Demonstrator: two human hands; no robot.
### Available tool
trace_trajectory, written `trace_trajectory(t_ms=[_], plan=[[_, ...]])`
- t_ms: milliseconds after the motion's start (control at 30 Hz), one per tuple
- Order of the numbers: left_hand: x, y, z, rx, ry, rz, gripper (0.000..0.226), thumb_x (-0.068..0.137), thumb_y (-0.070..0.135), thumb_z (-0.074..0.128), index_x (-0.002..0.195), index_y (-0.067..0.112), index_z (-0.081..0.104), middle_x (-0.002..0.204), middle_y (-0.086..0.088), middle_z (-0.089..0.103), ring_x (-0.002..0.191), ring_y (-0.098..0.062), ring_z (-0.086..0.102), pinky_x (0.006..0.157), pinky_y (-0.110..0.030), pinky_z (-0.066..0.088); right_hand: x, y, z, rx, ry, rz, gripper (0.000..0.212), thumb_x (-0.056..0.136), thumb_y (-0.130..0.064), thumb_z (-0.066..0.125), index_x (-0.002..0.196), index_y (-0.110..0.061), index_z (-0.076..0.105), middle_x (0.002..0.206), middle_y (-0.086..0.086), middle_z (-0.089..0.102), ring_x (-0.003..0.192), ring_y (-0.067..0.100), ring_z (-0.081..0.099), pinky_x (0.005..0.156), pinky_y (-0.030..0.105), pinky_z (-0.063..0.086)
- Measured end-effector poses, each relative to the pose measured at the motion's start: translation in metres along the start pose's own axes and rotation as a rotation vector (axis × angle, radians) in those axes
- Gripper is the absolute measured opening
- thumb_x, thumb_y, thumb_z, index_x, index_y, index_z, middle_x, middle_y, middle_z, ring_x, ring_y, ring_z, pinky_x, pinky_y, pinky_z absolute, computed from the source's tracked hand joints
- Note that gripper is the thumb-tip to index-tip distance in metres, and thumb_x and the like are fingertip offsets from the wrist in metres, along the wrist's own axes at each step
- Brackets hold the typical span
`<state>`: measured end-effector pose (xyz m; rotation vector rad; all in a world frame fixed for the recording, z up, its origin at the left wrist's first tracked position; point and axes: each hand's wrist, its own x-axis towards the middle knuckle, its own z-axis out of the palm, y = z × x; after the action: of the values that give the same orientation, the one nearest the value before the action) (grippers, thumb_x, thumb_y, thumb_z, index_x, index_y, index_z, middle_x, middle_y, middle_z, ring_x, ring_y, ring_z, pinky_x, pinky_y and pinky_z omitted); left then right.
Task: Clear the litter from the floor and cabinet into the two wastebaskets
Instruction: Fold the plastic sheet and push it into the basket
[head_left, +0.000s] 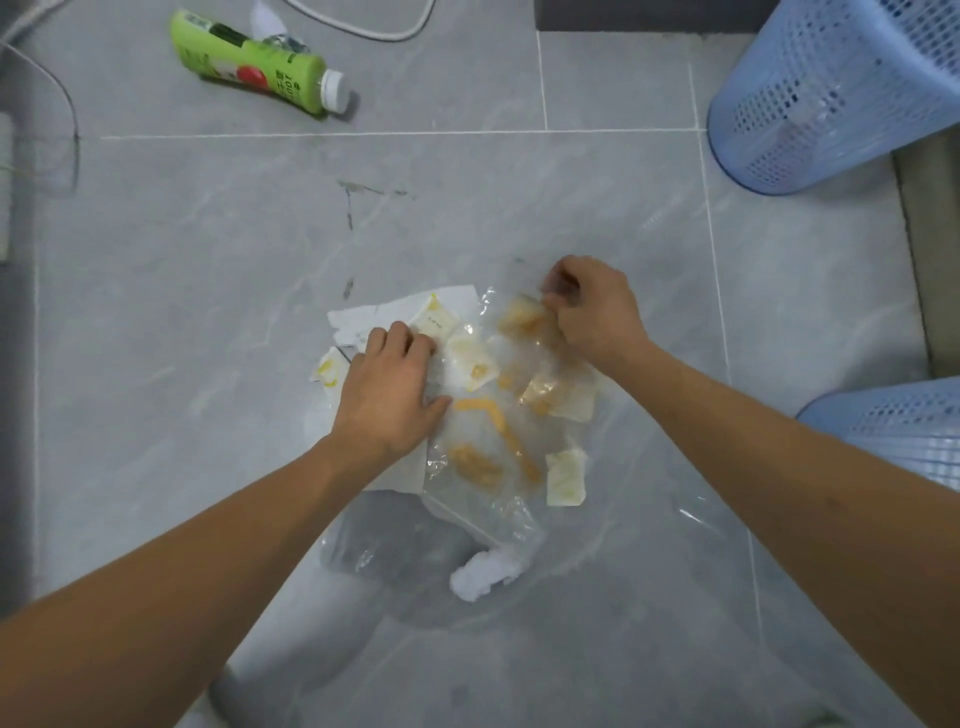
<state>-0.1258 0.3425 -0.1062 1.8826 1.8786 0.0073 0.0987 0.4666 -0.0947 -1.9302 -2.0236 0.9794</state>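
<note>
A heap of litter lies on the grey tiled floor: clear plastic wrap (483, 441) with yellow print, several small white-and-yellow wrappers (566, 475), torn white paper (410, 306) and a crumpled white tissue (485, 571). My left hand (392, 389) presses down on the left side of the heap, fingers curled over paper and wrappers. My right hand (592, 309) pinches a yellowish wrapper (522, 319) at the heap's far right edge. A green plastic bottle (254, 65) with a white cap lies on its side at the far left.
One blue mesh wastebasket (831, 98) stands at the upper right; the rim of a second blue wastebasket (904, 431) shows at the right edge. A white cable (363, 26) loops at the top, a thin dark wire (72, 119) at the left.
</note>
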Motion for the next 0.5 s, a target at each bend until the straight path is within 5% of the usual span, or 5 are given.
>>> trace_trajectory(t_ms=[167,267,300,433,500], plan=[[0.029,0.025,-0.007,-0.362,0.078,-0.272,0.051,0.085,0.034,0.076,0.127,0.012,0.057,0.119,-0.009,0.055,0.117,-0.029,0.047,0.098,-0.040,0.044,0.007,-0.027,-0.004,0.150,0.044,-0.151,0.016,0.079,-0.010,0.067,0.090,-0.022,0.071,0.086,-0.010,0.069,0.086,0.013,0.064,0.088,0.042,0.052],[0.042,0.031,-0.010,-0.470,0.031,-0.356,0.006,0.088,0.016,0.070,0.087,0.020,0.067,0.092,-0.004,0.068,0.096,-0.028,0.063,0.083,-0.038,0.051,-0.004,-0.018,-0.012,0.039,0.190,-0.161,0.038,0.078,-0.022,0.073,0.116,-0.027,0.069,0.113,-0.008,0.063,0.110,0.016,0.056,0.102,0.042,0.042],[0.043,0.031,-0.010,-0.488,0.026,-0.353,0.014,0.088,0.012,0.068,0.078,0.021,0.065,0.082,-0.002,0.068,0.087,-0.026,0.065,0.076,-0.034,0.051,-0.011,-0.010,-0.017,-0.009,0.263,-0.130,0.047,0.077,-0.025,0.074,0.123,-0.028,0.065,0.121,-0.005,0.057,0.115,0.018,0.051,0.101,0.039,0.040],[0.043,0.029,-0.015,-0.591,0.033,-0.343,0.016,0.091,0.006,0.062,0.076,0.013,0.062,0.068,0.003,0.056,0.067,-0.017,0.055,0.063,-0.020,0.042,-0.049,0.043,-0.029,0.107,0.477,0.265,0.051,0.077,-0.031,0.072,0.123,-0.023,0.054,0.121,0.001,0.053,0.112,0.024,0.055,0.094,0.041,0.047],[0.043,0.023,-0.016,-0.702,0.040,-0.356,0.020,0.093,0.008,0.064,0.075,0.015,0.060,0.070,0.002,0.056,0.067,-0.020,0.060,0.067,-0.030,0.046,-0.064,0.065,-0.026,0.251,0.278,0.483,0.041,0.075,-0.031,0.072,0.113,-0.025,0.057,0.105,-0.004,0.063,0.098,0.023,0.065,0.089,0.046,0.055]])
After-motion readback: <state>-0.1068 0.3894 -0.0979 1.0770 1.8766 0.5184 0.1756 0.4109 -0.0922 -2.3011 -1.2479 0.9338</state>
